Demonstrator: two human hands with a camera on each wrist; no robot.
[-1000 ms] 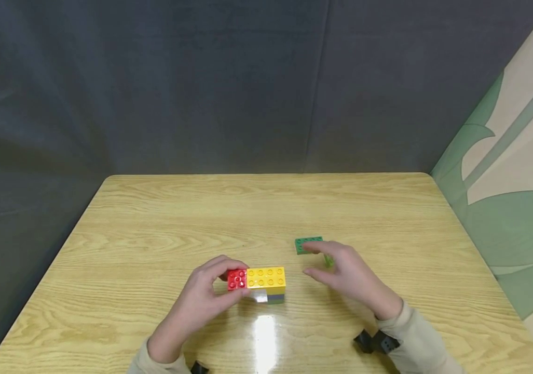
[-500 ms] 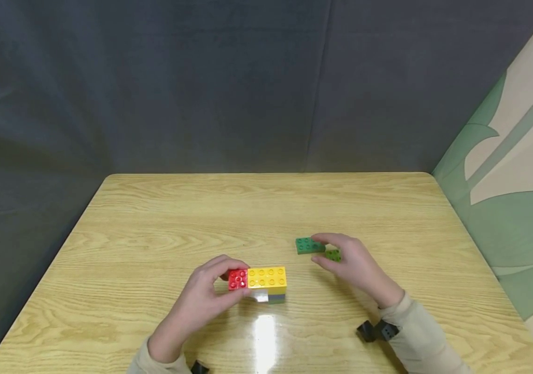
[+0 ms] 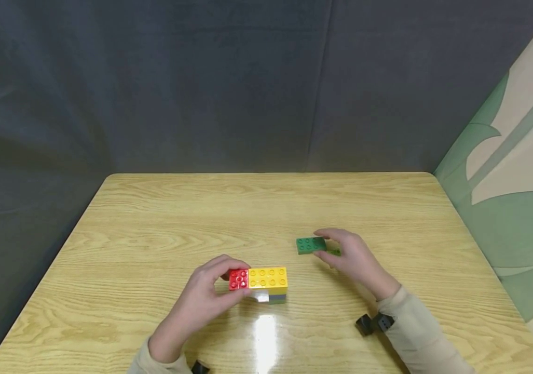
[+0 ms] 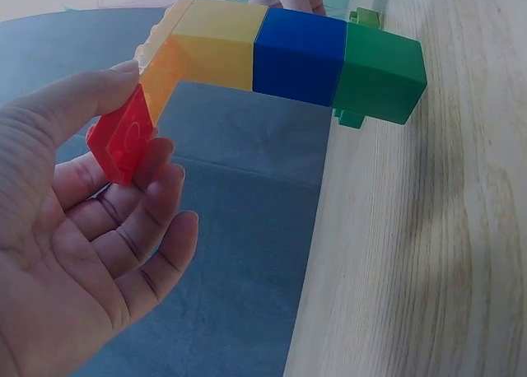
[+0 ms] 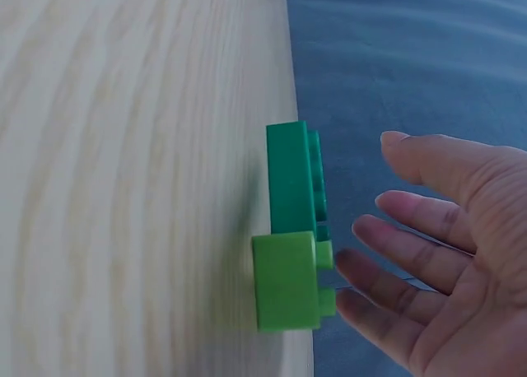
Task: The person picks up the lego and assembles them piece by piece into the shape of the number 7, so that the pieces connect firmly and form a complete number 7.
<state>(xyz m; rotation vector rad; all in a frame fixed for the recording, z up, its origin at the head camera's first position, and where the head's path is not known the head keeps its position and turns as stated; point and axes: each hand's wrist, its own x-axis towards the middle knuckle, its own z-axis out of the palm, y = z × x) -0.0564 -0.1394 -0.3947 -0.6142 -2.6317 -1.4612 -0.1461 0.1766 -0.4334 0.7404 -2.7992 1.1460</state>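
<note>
Got a small red brick pinched in the left hand, thumb on one side and fingertips on the other, right up against the end of a longer yellow brick. Looks about level with the yellow on top, studs up on both — can't tell about an actual join, though. Yellow at the top of an upright stack, sticking out toward the left hand, with a blue block under it and a green block at the bottom, going by the left wrist cam.

Over on the other side, a pretty wide right hand, thumb and fingers well apart. Right by a dark green brick and a lime brick, with the lime mostly covered by the hand from above. Can't say for sure about contact with either. Both resting studs up on the wood-grain surface, just beside each other, farther back and to the right of the stack.

Also in there: beige sleeves, a little black gadget at each wrist, a bright glare streak in front of the stack, dark cloth behind, and leaf-patterned fabric off to the right.
</note>
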